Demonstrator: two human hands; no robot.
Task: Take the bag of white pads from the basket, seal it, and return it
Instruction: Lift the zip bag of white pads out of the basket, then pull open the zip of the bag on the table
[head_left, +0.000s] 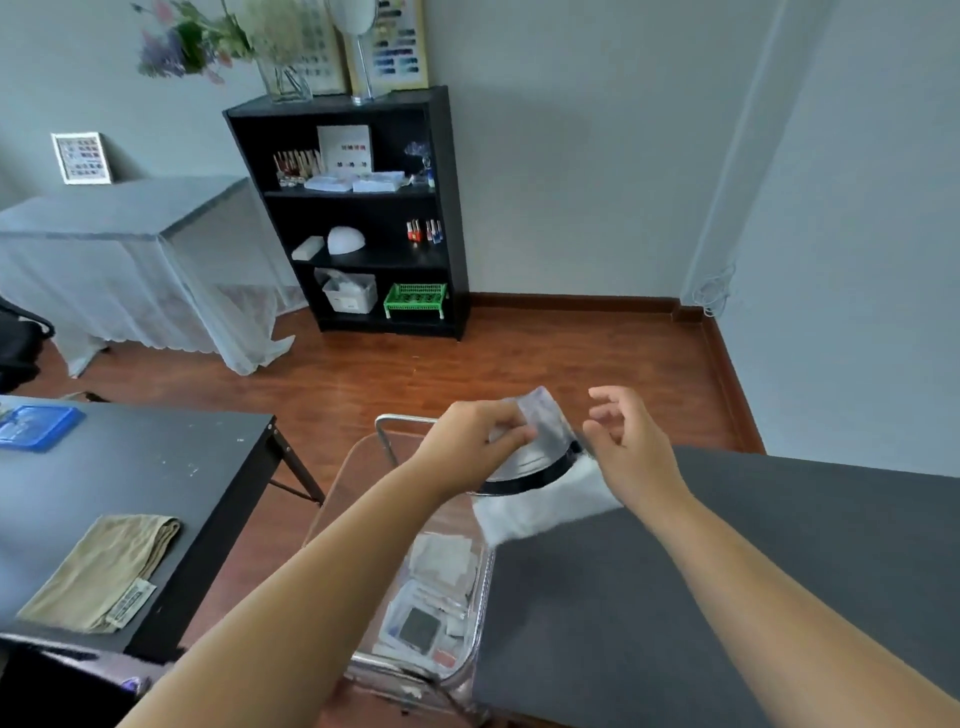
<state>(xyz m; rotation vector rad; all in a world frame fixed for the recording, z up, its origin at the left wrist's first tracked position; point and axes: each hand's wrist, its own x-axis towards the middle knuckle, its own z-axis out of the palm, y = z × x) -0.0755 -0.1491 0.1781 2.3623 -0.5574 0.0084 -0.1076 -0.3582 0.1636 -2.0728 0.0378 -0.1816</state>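
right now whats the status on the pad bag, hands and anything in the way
Left hand pinching the bag of white pads at its top. Right hand open, off it. Bag held above the basket. Seal state unclear. Nothing in the way.

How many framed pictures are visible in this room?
3: two framed colour charts stand on the black shelf unit, one frame on the covered table. Others may be hidden.

Counting it off: two hands, one bag, one basket.

Left hand (467, 441) and right hand (631, 447), that's two; one bag (545, 499) between them; one clear basket (480, 587) below. One black table (156, 467) carries one towel (98, 569) near its front edge and one blue lid (36, 426) at its far-left corner. One shelf unit (447, 208) holds one green crate (414, 299).
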